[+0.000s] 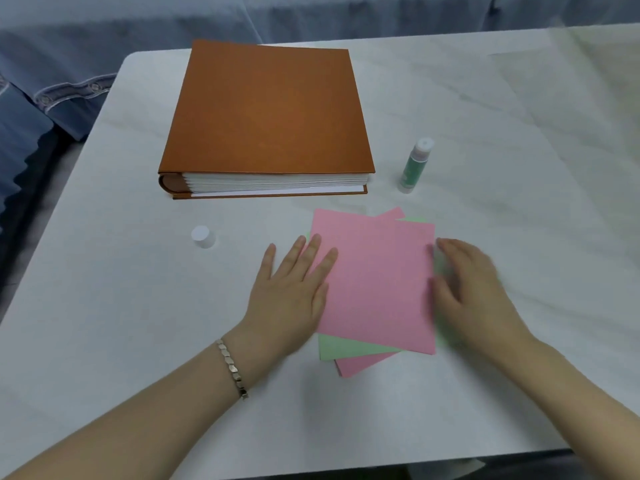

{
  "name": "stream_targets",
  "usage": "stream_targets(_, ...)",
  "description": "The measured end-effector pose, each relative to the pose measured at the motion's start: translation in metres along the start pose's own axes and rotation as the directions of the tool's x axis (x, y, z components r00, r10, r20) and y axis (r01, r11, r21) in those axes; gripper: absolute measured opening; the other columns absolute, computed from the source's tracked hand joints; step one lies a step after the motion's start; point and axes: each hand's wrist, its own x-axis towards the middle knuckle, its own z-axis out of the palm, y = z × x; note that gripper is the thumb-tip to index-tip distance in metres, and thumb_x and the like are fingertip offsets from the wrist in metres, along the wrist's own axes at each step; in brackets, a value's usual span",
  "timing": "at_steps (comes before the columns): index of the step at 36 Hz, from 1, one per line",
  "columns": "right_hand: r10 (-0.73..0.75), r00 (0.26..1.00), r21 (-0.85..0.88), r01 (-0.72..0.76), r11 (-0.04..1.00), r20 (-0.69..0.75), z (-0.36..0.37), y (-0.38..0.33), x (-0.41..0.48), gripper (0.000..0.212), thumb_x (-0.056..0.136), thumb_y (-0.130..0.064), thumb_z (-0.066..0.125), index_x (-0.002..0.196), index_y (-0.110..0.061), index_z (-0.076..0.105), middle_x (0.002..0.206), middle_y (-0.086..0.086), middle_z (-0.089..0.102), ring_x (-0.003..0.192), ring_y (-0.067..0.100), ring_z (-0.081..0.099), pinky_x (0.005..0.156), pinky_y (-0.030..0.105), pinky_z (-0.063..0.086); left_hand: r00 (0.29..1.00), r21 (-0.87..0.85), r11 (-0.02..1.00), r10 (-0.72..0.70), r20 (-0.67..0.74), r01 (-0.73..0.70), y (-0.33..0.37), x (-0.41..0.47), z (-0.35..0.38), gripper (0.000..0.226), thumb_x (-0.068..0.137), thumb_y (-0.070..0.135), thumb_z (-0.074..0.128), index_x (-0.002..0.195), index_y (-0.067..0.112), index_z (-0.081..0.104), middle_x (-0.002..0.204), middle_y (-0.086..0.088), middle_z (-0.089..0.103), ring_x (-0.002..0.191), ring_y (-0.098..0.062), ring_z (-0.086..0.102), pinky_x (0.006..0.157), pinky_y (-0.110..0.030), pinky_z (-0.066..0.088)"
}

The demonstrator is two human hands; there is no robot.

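Paper stack (377, 282) under left hand (291, 299), right hand (471, 289) at its edge; glue stick (412, 168) uncapped.

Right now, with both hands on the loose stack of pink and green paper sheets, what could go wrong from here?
One: the upright green glue stick stands uncapped, its small white cap lying apart on the left, so the glue may dry. Two: the top pink paper sheet lies askew on the pale green sheet; the flat left hand and the right hand may push them further apart.
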Motion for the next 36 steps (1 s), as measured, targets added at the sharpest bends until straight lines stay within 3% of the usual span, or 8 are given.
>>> stream_targets(3,0.210,0.974,0.292,-0.176,0.940,-0.090,-0.019,-0.010,-0.003,0.036,0.090,-0.007,0.048,0.125,-0.010,0.054,0.110,0.004,0.056,0.091,0.019,0.054,0.081,0.019,0.035,0.997,-0.080,0.997,-0.011,0.074,0.017,0.006,-0.001,-0.005,0.062,0.088,0.037,0.008,0.146,0.030,0.029,0.154,-0.005,0.025,0.142,-0.026,0.023,0.113,-0.042,0.004)
stream_targets(6,0.330,0.941,0.440,-0.327,0.837,0.073,-0.026,-0.012,-0.001,0.033,0.087,-0.006,0.053,0.119,-0.012,0.059,0.094,-0.002,0.063,0.086,0.022,0.063,0.079,0.036,0.050,0.998,-0.060,0.997,-0.037,0.046,0.040,0.006,-0.002,-0.001,0.071,0.080,0.041,-0.009,0.149,0.036,0.009,0.158,0.001,0.001,0.145,-0.020,-0.001,0.113,-0.040,-0.007)
stream_targets(11,0.424,0.873,0.558,-0.482,0.675,0.242,-0.023,-0.015,-0.001,0.035,0.085,-0.002,0.056,0.119,-0.008,0.056,0.087,0.004,0.065,0.087,0.026,0.066,0.094,0.044,0.048,0.998,-0.097,0.994,-0.054,-0.017,0.052,0.006,-0.002,0.004,0.054,0.091,0.031,0.023,0.140,0.025,0.043,0.147,-0.009,0.038,0.135,-0.030,0.036,0.107,-0.042,0.008)
stream_targets(17,0.460,0.819,0.709,-0.547,0.445,0.343,-0.026,-0.021,0.004,0.036,0.086,0.003,0.056,0.120,-0.006,0.051,0.100,0.011,0.059,0.087,0.027,0.064,0.085,0.038,0.051,0.996,-0.098,0.994,-0.049,-0.068,0.042,0.006,-0.002,0.006,0.052,0.090,0.030,0.028,0.138,0.024,0.046,0.145,-0.009,0.042,0.133,-0.031,0.040,0.106,-0.043,0.012)
stream_targets(24,0.463,0.824,0.749,-0.524,0.406,0.326,-0.022,-0.020,0.003,0.037,0.084,0.001,0.060,0.119,-0.007,0.052,0.097,0.016,0.061,0.075,0.027,0.061,0.088,0.043,0.051,0.995,-0.103,0.993,-0.065,-0.070,0.057,0.007,-0.003,0.007,0.051,0.090,0.029,0.030,0.136,0.024,0.049,0.143,-0.009,0.044,0.131,-0.031,0.042,0.105,-0.044,0.014)
stream_targets(27,0.462,0.831,0.769,-0.504,0.393,0.308,-0.022,-0.020,0.003,0.036,0.083,-0.003,0.064,0.117,-0.009,0.053,0.090,0.015,0.061,0.070,0.026,0.059,0.073,0.035,0.053,0.994,-0.103,0.993,-0.062,-0.087,0.053,0.007,-0.003,0.007,0.051,0.089,0.029,0.030,0.136,0.024,0.048,0.143,-0.009,0.045,0.131,-0.031,0.042,0.105,-0.043,0.014)
stream_targets(32,0.449,0.881,0.678,-0.423,0.602,0.151,-0.022,-0.020,-0.001,0.038,0.078,-0.014,0.071,0.113,-0.021,0.058,0.103,-0.002,0.056,0.086,0.026,0.063,0.067,0.029,0.044,0.993,-0.112,0.992,-0.070,-0.094,0.059,0.007,-0.003,0.007,0.050,0.089,0.029,0.031,0.135,0.023,0.050,0.143,-0.009,0.045,0.131,-0.030,0.042,0.106,-0.044,0.014)
stream_targets(36,0.422,0.873,0.674,-0.465,0.574,0.244,-0.022,-0.022,0.001,0.038,0.079,-0.019,0.072,0.114,-0.010,0.059,0.076,-0.002,0.061,0.051,0.004,0.057,0.044,0.011,0.039,0.993,-0.115,0.991,-0.075,-0.092,0.064,0.008,-0.003,0.005,0.050,0.089,0.029,0.031,0.134,0.023,0.051,0.142,-0.010,0.046,0.130,-0.031,0.044,0.105,-0.044,0.014)
